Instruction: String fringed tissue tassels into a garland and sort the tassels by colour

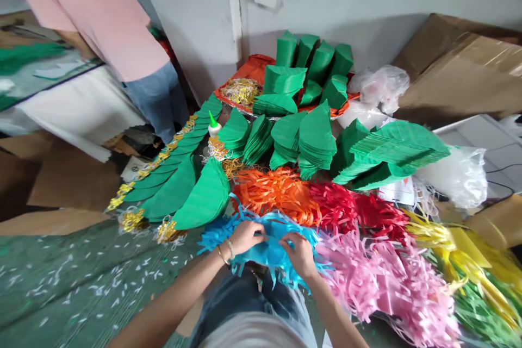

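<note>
Blue fringed paper [271, 255]: pinched by left hand [248, 237] and right hand [299, 254]; tearing possible if strained, or snagging on adjacent pink fringed paper [379, 277].

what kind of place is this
Likely a small workshop making paper decorations: stacks of cut green paper shapes, blue fringed paper being worked on, and a glue bottle among the piles.

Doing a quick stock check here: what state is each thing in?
Left hand, holding blue fringed paper
Right hand, holding it too
White squeeze bottle, upright, green tip
Green paper fans, stacked
Orange fringed paper, heaped loose
Pink fringed paper, heaped loose
Plastic bag, crumpled
</note>
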Motion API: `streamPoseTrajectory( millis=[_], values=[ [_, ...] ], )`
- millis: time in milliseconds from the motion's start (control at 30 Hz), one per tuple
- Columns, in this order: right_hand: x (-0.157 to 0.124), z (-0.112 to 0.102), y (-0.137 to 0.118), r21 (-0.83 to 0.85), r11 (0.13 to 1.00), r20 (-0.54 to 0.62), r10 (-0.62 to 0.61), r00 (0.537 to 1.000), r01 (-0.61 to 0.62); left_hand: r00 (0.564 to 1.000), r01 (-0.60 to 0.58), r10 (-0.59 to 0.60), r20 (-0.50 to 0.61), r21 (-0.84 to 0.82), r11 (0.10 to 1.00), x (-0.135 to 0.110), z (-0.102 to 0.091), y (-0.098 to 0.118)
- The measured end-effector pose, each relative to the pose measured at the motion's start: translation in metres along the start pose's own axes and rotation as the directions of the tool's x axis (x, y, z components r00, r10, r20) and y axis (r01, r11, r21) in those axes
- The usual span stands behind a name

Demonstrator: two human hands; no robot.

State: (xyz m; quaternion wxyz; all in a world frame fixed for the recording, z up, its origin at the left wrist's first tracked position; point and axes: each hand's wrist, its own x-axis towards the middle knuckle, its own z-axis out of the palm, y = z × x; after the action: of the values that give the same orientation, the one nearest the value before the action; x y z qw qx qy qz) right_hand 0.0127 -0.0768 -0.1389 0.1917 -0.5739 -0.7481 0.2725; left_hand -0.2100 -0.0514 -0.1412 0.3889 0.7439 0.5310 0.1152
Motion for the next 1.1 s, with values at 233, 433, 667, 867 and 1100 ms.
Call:
streamPoseTrajectory(
  millis=[233, 433, 667, 867, 1100],
  values=[
    [0.016, 0.002, 0.007, 0.073, 0.997, 0.087, -0.030, 0.996, 0.024, 0.997, 0.018, -0.012, 0.078, -0.075, 0.997, -0.003, -0.015, 0.008],
    [0.002, 0.000, -0.005, -0.004, 0.987, 0.098, -0.156, 0.983, 0.158, 0.995, 0.099, -0.099, -0.016, 0.013, 0.995, -0.006, 0.000, 0.013],
    [-0.039, 0.045, -0.026, -0.335, 0.862, 0.149, -0.351, 0.924, 0.381, 0.996, 0.074, -0.068, -0.065, 0.083, 0.994, -0.007, 0.002, 0.016],
    [-0.053, 0.047, -0.031, -0.433, 0.866, 0.118, -0.222, 0.968, 0.251, 0.997, 0.029, -0.021, -0.076, 0.106, 0.994, -0.006, 0.009, 0.009],
    [-0.048, 0.043, -0.047, -0.436, 0.890, 0.193, -0.054, 0.980, 0.135, 0.996, -0.031, 0.039, -0.080, 0.096, 0.995, -0.012, 0.011, 0.005]
  ],
)
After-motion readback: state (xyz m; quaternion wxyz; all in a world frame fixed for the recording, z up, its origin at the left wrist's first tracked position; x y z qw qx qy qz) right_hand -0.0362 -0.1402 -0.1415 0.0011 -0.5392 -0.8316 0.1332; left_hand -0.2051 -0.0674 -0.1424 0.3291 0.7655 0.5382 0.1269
